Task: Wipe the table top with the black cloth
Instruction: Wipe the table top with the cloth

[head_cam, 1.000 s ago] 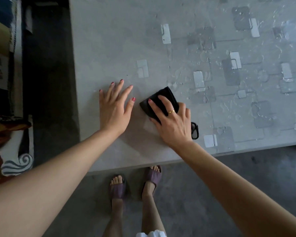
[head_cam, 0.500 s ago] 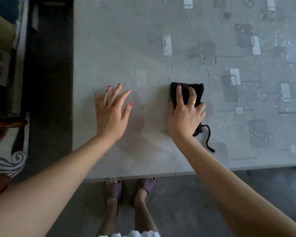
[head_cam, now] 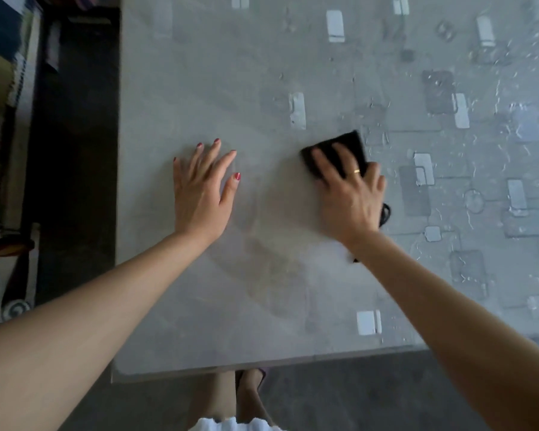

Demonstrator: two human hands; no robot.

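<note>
- Since the frame 0.5 s back: black cloth (head_cam: 339,150) has turned, now angled w/ corner pointing up-right; right hand (head_cam: 350,197) tilted leftward over it.
- Right fingers (head_cam: 324,164) spread flat, pressing cloth down, not clenched; gold ring (head_cam: 357,171) on one.
- Left hand (head_cam: 201,194) splayed flat on table top (head_cam: 175,88), holding nothing, well apart from cloth.
- Cloth's cord (head_cam: 386,213) pokes out beside right palm.
- Wet streaks (head_cam: 495,144) on patterned area to the right.
</note>
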